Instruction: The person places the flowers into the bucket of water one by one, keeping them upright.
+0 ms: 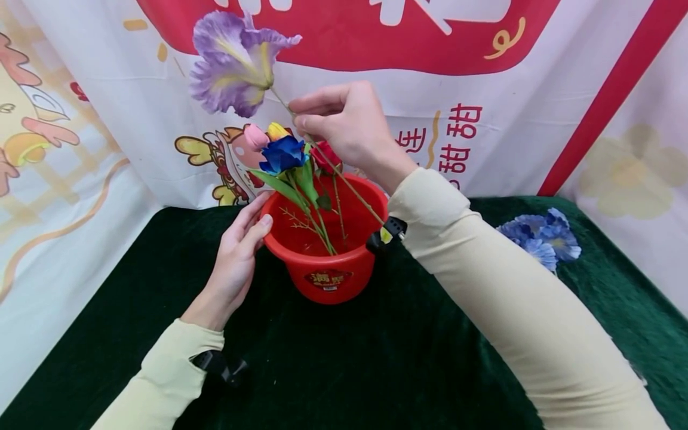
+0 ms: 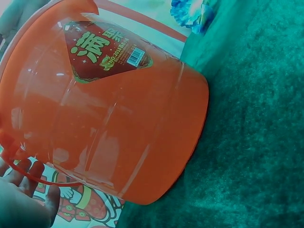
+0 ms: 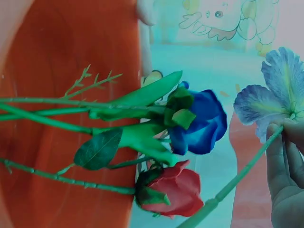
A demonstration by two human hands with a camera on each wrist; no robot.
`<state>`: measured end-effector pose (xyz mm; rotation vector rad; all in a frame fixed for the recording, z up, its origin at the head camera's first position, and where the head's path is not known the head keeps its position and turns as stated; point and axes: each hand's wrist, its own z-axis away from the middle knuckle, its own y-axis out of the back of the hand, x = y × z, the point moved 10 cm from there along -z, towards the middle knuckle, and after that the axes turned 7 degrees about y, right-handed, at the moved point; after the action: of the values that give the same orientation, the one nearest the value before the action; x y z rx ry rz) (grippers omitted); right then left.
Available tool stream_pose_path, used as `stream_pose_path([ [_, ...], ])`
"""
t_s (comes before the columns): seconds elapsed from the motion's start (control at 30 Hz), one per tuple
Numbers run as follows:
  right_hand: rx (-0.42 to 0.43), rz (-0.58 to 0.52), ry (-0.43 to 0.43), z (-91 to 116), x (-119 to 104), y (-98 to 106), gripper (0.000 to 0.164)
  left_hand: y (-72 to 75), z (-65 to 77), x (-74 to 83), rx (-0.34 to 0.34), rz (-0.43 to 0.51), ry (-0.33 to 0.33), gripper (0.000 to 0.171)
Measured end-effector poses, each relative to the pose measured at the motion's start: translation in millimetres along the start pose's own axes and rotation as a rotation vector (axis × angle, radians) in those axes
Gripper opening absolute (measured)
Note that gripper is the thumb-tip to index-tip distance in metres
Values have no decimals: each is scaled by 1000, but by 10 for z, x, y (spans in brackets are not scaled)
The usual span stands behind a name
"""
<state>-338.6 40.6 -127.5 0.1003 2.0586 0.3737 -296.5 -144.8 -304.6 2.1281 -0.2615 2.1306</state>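
Observation:
My right hand (image 1: 352, 122) pinches the thin green stem of a purple artificial iris (image 1: 233, 63) between thumb and fingertips, just below the bloom. The stem slants down over a red plastic bucket (image 1: 328, 269). Inside the bucket lean a blue rose (image 1: 282, 155), a red rose (image 3: 173, 190), a pink tulip (image 1: 255, 137) and a yellow bloom (image 1: 276, 131). At the bucket's left side, my left hand (image 1: 233, 257) touches the rim with relaxed fingers. In the left wrist view, its fingers lie beside the bucket's thin red handle (image 2: 50, 182).
Blue ruffled flowers (image 1: 543, 236) lie on the dark green cloth (image 1: 333, 370) at the right, beyond my right forearm. A printed white backdrop (image 1: 516, 137) rises close behind the bucket.

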Motion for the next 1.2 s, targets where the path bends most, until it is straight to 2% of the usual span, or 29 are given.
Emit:
stream_pose_path([
  [0.33,7,-81,8,-19,-91,-40,22,-6,-12,1,-2,-4,2,61],
  [0.47,-3,-40,9,-12,-48,-39,21,-6,-11,-3,-2,-3,3,61],
  [0.8,-16,52,-65,73,434,9,20,-3,-27,-21,-4,-14,-2,62],
  [0.93,-6,78,-128,128,610,2,19,8,-27,-9,0,-11,-13,62],
  [1.2,10,169,-213,274,823,-55,14,14,-18,-5,2,-4,-14,61],
])
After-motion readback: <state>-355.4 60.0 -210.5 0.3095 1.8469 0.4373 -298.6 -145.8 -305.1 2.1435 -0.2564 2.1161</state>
